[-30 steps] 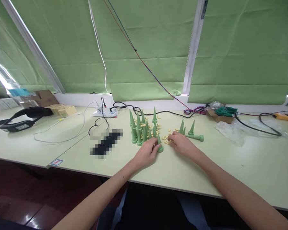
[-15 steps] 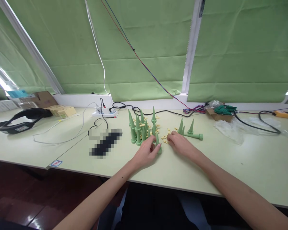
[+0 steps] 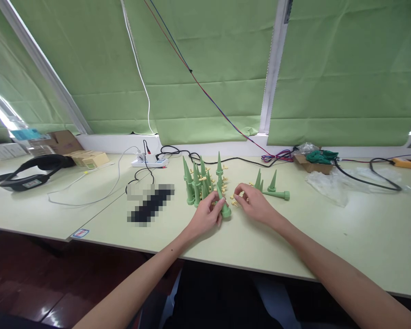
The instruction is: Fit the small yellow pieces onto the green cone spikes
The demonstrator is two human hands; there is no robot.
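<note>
- Head view: the left hand point(image 3: 207, 214) pinches a green conical spike point(image 3: 225, 209) between thumb and fingers, the spike tilted with its tip away to the left and its round collar nearer the person; whether the collar touches the counter point(image 3: 294, 246) cannot be told
- The right hand point(image 3: 255, 204) is half curled just to the right of that spike, thumb and forefinger brought near each other over small yellow fittings point(image 3: 234, 204); whether the fingertips pinch one of them cannot be told
- More yellow fittings show around the right hand's fingertips, partly hidden by it
- Just beyond and to the left of the left hand, a cluster of green spikes point(image 3: 190, 194) stands upright in close rows, with yellow fittings sticking out sideways from several of them
- Behind the right hand, a few more spikes point(image 3: 273, 182) stand upright, and one spike point(image 3: 277, 195) lies on its side with its capped end to the right
- A dark, pixelated object point(image 3: 152, 204) lies left of the cluster
- Farther left are a white power strip point(image 3: 150, 161), small yellowish boxes point(image 3: 95, 160) and a black headset point(image 3: 23, 183)
- To the right, clear plastic bags point(image 3: 330, 189) lie in front of a small cardboard box point(image 3: 313, 166)
- Green blinds point(image 3: 208, 107) hang behind the counter
</note>
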